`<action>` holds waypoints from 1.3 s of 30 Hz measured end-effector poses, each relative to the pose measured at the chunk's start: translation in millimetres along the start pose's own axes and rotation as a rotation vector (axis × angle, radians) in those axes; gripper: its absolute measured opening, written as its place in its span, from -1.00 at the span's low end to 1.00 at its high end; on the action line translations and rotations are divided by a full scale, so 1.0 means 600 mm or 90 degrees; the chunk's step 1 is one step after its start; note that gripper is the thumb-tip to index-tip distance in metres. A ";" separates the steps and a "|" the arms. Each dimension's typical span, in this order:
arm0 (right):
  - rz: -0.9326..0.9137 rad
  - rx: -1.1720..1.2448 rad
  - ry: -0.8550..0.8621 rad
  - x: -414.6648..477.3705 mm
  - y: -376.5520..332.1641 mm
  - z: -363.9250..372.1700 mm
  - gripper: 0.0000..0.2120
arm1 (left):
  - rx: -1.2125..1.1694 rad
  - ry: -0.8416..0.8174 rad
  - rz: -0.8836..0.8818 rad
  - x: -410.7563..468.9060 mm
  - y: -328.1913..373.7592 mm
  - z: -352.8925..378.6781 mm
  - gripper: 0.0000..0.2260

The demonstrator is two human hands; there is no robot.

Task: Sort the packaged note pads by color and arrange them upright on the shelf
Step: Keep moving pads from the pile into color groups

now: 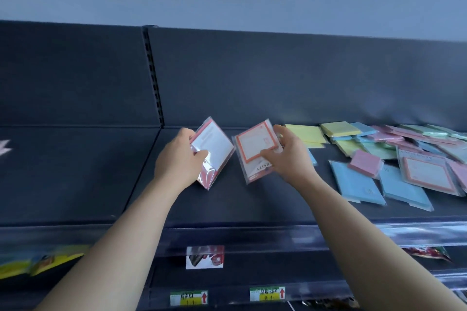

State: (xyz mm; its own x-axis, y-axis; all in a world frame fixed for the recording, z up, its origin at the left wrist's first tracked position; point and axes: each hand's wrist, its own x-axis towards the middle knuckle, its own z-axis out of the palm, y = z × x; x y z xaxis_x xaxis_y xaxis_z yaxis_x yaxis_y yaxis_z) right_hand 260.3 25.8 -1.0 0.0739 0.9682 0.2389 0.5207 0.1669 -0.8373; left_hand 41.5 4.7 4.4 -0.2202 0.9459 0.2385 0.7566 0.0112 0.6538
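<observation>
The left hand (179, 159) grips one red-bordered pack (217, 144), tilted on a corner on the shelf (252, 207). The right hand (285, 156) pinches a second pack (252, 145) just beside it. The slick wrap may slip, or a tilted pack may topple when released. Red-bordered: two held, plus a third pack (427, 177) in the loose pile (379, 144), which is too overlapped to count.

Two hands were up there, the left hand (177, 159) and the right hand (285, 154), each gripping one red-bordered pack: the left pack (214, 144) and the right pack (255, 145). A third red-bordered pack (427, 175) lay at three o'clock, so three in all! Two flat blue packs (356, 183) sat at four o'clock. The mixed heap (379, 137) at two o'clock overlapped too much to count. Down at six o'clock were two yellow-green price tags (188, 297) and one red-and-white tag (204, 257).
</observation>
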 end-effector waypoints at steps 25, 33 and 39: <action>-0.103 0.128 -0.189 -0.077 -0.357 0.507 -0.69 | 0.047 0.169 -0.155 -0.014 -0.425 -0.434 -0.70; -0.086 0.127 -0.238 -0.096 -0.423 0.656 -0.73 | 0.101 0.184 -0.206 -0.008 -0.541 -0.533 -0.72; -0.095 0.108 -0.287 -0.075 -0.456 0.743 -0.78 | 0.105 0.208 -0.256 0.001 -0.585 -0.571 -0.72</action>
State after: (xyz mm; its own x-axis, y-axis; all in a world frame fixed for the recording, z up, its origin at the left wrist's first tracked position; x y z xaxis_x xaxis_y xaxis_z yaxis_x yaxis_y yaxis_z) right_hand -264.7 19.4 -1.9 -0.3845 0.9097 0.1570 0.3490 0.3007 -0.8876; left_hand -435.1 -110.0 20.9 -0.6723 0.7069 0.2199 0.6537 0.4275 0.6245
